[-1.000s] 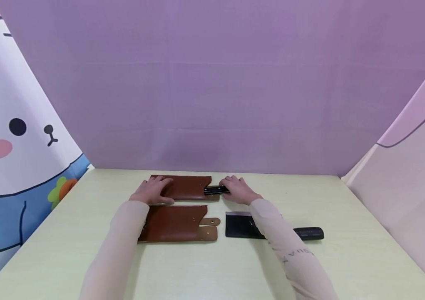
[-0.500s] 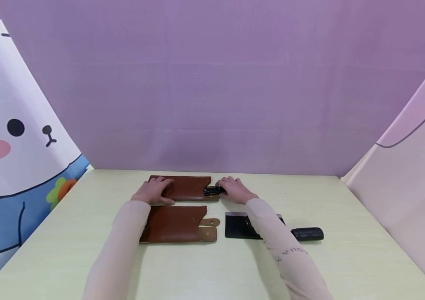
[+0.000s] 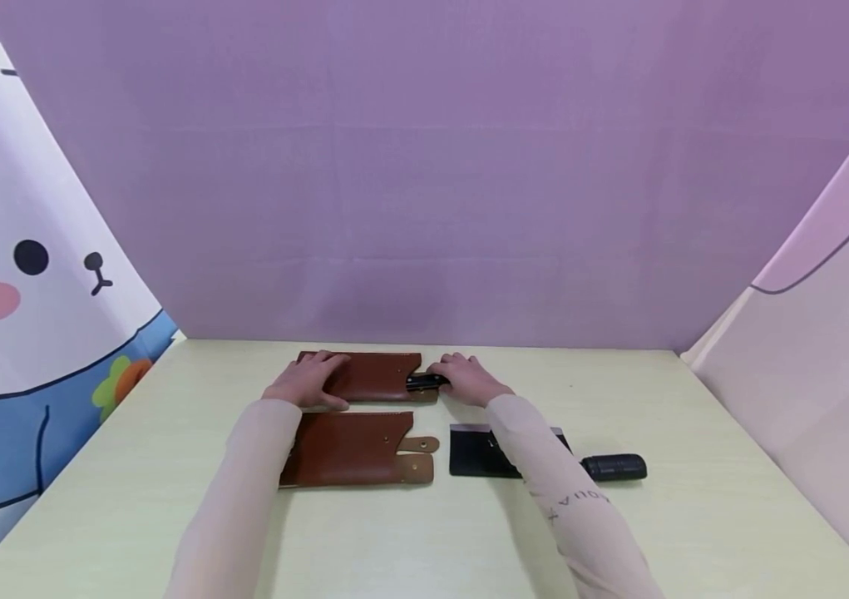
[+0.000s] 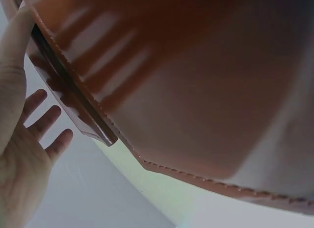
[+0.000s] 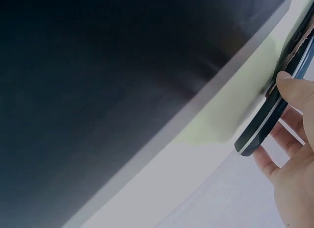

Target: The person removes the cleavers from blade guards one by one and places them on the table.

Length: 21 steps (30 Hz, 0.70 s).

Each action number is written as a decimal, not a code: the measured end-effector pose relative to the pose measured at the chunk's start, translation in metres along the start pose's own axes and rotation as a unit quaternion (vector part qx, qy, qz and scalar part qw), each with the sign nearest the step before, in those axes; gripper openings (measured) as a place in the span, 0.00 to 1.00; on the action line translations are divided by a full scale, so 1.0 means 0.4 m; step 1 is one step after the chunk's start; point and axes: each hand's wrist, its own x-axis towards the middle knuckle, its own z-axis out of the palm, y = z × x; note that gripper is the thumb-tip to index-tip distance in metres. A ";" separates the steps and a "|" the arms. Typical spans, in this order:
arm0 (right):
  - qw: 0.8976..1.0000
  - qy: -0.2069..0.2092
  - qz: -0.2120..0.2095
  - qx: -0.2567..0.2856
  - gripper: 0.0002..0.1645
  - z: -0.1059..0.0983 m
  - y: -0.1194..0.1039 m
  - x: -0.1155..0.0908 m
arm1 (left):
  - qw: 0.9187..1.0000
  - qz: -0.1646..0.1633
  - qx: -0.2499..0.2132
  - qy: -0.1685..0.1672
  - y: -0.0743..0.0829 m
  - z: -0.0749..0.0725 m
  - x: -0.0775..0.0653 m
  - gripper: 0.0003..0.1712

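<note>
At the back of the table lies a brown leather knife sheath (image 3: 375, 376). A knife's black riveted handle (image 3: 426, 382) sticks out of its right end; the blade is hidden inside. My right hand (image 3: 467, 380) holds that handle, thumb on one side and fingers on the other in the right wrist view. Over the sheath's left end, my left hand (image 3: 308, 382) grips it, thumb along the near edge and fingers toward the far edge. Nearer me rests a second brown sheath (image 3: 352, 449) with two tan straps, its left end partly behind my left sleeve.
A black-bladed cleaver (image 3: 473, 452) with a pale edge and black handle (image 3: 614, 467) lies on the right, partly covered by my right sleeve. A purple cloth wall (image 3: 424, 183) rises behind the table (image 3: 409, 541). Printed cloths flank both sides.
My right hand has shifted slightly left, and less of the knife handle shows between the sheath and my fingers. My left hand stays on the far sheath.
</note>
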 end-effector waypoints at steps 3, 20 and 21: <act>1.000 0.001 -0.001 -0.003 0.19 -0.002 -0.001 0.000 | 1.000 0.004 0.001 0.002 -0.004 0.002 0.005 0.51; 1.000 0.006 -0.010 -0.023 0.21 -0.006 0.000 -0.005 | 1.000 0.008 0.020 -0.012 -0.005 -0.001 0.011 0.56; 1.000 0.005 -0.010 -0.026 0.21 -0.005 0.000 -0.005 | 1.000 0.010 0.021 -0.011 -0.005 0.000 0.012 0.56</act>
